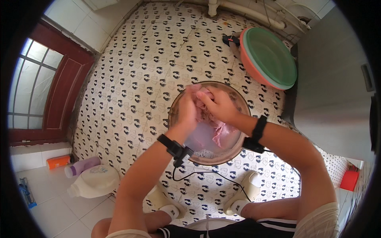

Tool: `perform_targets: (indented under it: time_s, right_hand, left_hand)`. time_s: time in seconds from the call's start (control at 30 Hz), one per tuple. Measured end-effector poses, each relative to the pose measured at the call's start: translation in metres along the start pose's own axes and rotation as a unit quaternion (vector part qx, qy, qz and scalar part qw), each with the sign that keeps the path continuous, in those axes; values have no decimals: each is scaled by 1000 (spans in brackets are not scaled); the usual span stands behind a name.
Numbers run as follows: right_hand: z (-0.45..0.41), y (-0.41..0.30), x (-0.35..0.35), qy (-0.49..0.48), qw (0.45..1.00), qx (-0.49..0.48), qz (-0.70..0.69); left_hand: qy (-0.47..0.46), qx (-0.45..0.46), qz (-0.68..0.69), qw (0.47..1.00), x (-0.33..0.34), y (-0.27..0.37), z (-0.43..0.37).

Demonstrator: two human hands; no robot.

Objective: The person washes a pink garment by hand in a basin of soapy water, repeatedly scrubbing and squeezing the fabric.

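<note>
A basin (244, 141) of cloudy, sudsy water stands on the floor between my feet. Pink wet cloth (218, 135) lies partly in the water and rises in a bunch between my hands. My left hand (189, 108), slightly blurred, presses against the left side of the bunch. My right hand (218, 104) has its fingers curled around the bunch from the right, over the far half of the basin. A black strap with a small device and cable is on each wrist. Some fingertips are hidden by cloth and by the hands.
Stacked green and coral plastic basins (269, 59) lean at the upper right beside a grey metal appliance (333, 80). A white plastic jug (98, 182), a purple bottle (84, 166) and an orange container (58, 161) lie at lower left. A dark red door (64, 98) is on the left.
</note>
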State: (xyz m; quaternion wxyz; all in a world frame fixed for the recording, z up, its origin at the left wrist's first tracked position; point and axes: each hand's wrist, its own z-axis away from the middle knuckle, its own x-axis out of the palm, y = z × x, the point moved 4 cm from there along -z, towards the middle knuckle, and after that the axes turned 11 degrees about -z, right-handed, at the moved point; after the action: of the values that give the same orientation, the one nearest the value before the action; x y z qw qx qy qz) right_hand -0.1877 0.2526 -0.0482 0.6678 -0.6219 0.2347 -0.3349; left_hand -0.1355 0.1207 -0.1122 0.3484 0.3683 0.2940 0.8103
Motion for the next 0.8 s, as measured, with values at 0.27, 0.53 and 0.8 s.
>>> perform_targets:
  time_s: [0.27,0.53,0.8]
  right_hand:
    - [-11,20,28,84,980,-69,164]
    - [-7,19,23,131,965,-40,225]
    - [-14,43,16,151,973,-8,173]
  left_hand:
    - [62,53,-73,994,14,-5,1]
    - [94,-78,-99,988,17,-7,5]
    - [105,-29,-159,981,8,-13,-10]
